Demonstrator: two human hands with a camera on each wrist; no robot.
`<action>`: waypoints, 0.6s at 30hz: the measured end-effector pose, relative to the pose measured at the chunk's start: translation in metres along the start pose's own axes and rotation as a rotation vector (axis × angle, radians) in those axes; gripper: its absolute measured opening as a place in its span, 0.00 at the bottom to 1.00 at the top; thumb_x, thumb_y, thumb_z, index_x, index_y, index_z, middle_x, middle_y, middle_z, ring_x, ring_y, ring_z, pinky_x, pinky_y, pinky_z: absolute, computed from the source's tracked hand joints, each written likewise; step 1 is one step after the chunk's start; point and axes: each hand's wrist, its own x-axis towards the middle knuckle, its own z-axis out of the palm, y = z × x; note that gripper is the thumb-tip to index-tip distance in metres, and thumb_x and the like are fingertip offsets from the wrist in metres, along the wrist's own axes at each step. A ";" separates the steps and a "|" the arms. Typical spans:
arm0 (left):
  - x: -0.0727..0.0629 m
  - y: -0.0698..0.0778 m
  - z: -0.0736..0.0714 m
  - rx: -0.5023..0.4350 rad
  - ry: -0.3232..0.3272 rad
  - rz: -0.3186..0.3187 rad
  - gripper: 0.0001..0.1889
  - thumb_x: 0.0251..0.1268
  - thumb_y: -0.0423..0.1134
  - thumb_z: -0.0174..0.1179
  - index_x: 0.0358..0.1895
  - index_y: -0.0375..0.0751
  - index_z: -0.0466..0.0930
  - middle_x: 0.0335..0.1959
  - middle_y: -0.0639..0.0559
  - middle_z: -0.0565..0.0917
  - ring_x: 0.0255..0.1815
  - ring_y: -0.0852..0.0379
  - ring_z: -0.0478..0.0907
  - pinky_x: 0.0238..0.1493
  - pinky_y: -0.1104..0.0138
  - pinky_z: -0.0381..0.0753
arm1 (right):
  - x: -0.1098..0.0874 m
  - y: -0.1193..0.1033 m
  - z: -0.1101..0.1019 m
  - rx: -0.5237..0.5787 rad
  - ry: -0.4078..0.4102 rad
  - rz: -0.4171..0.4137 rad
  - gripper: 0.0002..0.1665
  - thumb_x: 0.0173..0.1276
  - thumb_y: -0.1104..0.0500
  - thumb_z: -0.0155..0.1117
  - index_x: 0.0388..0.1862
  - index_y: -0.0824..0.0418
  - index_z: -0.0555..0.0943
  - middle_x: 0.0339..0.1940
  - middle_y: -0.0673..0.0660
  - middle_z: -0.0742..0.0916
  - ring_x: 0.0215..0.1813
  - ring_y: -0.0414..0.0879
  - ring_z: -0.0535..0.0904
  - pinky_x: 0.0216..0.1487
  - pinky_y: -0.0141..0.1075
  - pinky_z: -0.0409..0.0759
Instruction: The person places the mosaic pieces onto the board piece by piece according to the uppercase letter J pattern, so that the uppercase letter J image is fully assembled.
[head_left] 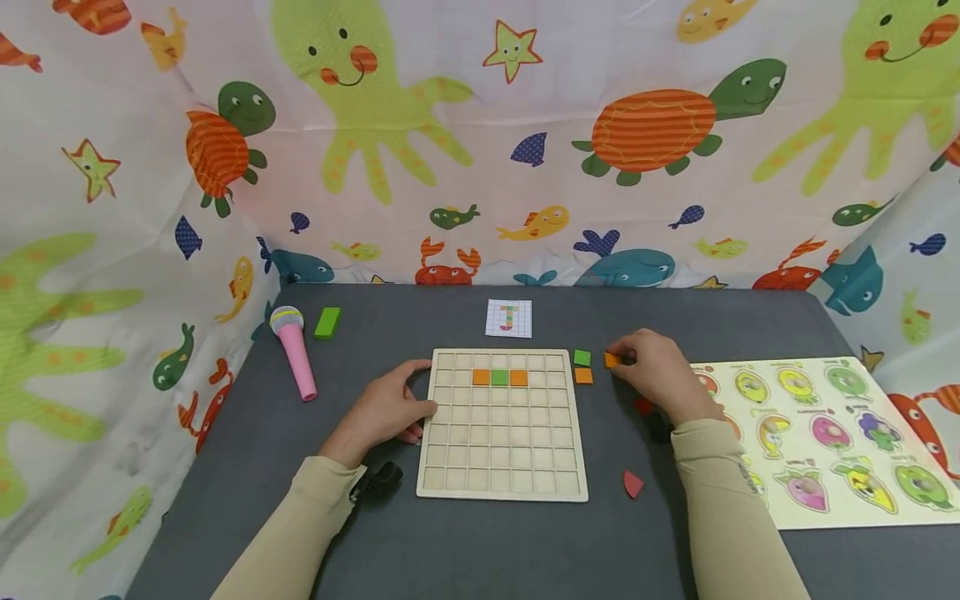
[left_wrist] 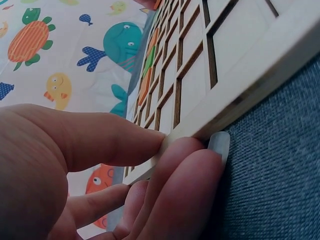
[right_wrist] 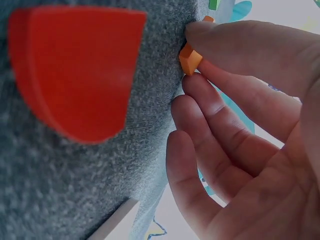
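A wooden grid board [head_left: 498, 491] lies on the dark table, with an orange, a green [head_left: 499, 377] and another orange tile side by side in its second row. My left hand [head_left: 384, 410] grips the board's left edge; in the left wrist view the thumb is on top of the rim and fingers are at its side. Beyond the board's right edge, my right hand [head_left: 657, 372] pinches a small orange square tile [right_wrist: 190, 59] between thumb and fingertips. Just left of it lie a green tile [head_left: 582, 357] and an orange tile [head_left: 583, 376]. A red rounded piece [right_wrist: 80, 70] lies below this hand.
Behind the board lies a white card [head_left: 508, 318] with a J-shaped coloured pattern. A pink toy microphone [head_left: 296, 358] and a green block [head_left: 327, 323] are at the left. Another red piece [head_left: 632, 484] lies right of the board, near a fruit puzzle board [head_left: 847, 515]. A patterned curtain hangs behind.
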 end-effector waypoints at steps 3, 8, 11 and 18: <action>0.000 0.001 0.001 0.002 -0.004 0.004 0.41 0.68 0.41 0.72 0.83 0.58 0.66 0.31 0.44 0.85 0.21 0.50 0.87 0.25 0.63 0.89 | -0.003 -0.002 -0.001 0.003 0.001 0.006 0.17 0.74 0.58 0.73 0.58 0.64 0.90 0.59 0.69 0.87 0.59 0.65 0.83 0.64 0.62 0.83; 0.000 0.000 0.000 -0.002 -0.005 0.015 0.41 0.68 0.40 0.72 0.83 0.57 0.66 0.31 0.43 0.85 0.21 0.50 0.87 0.25 0.63 0.89 | -0.005 -0.011 -0.001 0.003 0.001 0.005 0.19 0.74 0.57 0.73 0.60 0.63 0.90 0.59 0.68 0.88 0.61 0.64 0.83 0.66 0.63 0.83; -0.001 0.001 -0.001 -0.004 -0.013 0.022 0.41 0.68 0.40 0.72 0.83 0.56 0.66 0.31 0.43 0.85 0.22 0.50 0.87 0.26 0.62 0.90 | -0.006 -0.020 0.000 0.006 0.007 -0.020 0.18 0.74 0.57 0.73 0.59 0.62 0.90 0.56 0.66 0.88 0.59 0.63 0.84 0.65 0.61 0.83; 0.000 0.000 -0.001 -0.011 -0.009 0.023 0.41 0.67 0.40 0.72 0.82 0.57 0.66 0.31 0.43 0.85 0.21 0.51 0.87 0.24 0.62 0.89 | -0.008 -0.054 0.016 0.029 0.009 -0.119 0.17 0.73 0.56 0.75 0.56 0.61 0.91 0.51 0.60 0.89 0.53 0.56 0.85 0.59 0.56 0.87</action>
